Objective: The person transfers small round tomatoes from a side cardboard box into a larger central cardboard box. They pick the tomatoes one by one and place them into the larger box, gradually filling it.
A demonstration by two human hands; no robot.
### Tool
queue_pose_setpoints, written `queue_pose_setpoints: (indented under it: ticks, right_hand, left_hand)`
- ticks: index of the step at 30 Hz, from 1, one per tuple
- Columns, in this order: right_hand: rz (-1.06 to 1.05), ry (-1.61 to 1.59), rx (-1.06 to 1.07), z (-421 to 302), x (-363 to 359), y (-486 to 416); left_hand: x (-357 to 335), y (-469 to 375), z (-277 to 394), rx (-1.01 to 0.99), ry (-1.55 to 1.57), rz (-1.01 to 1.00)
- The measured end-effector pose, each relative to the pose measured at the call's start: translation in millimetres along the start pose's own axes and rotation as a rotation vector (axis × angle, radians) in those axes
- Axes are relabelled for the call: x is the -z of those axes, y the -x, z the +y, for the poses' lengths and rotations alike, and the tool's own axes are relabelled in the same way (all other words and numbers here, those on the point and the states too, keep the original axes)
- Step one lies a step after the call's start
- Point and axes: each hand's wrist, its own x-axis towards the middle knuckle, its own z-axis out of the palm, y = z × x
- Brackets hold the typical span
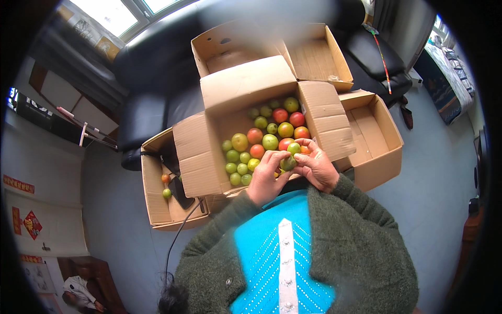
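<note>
Both hands are over the near edge of an open cardboard box holding several red, yellowish and green tomatoes. My left hand has its thumb and fingers around a dark green tomato. Fingers of my right hand touch that tomato's other side. A lighter green tomato sits just above it, between the right thumb and index finger. Part of a red tomato shows behind the fingertips. My hands hide some fruit at the box's near right corner.
Another cardboard box at the left holds a phone and two small tomatoes. More boxes stand behind and at the right. A cable runs beside my left sleeve. Beyond is a black sofa; a person sits at lower left.
</note>
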Motion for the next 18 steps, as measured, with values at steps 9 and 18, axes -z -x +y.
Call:
queue_pose_setpoints:
  ticks: [9, 18]
  right_hand:
    - [0.027, 0.068, 0.009, 3.2, 12.9, -5.2]
    - [-0.004, 0.077, -0.024, 1.2, 14.7, -3.0]
  left_hand:
    - [21.7, -16.3, -31.7, 0.134, 0.126, 0.16]
    - [50.5, -89.2, -117.8, 0.351, -0.549, 0.234]
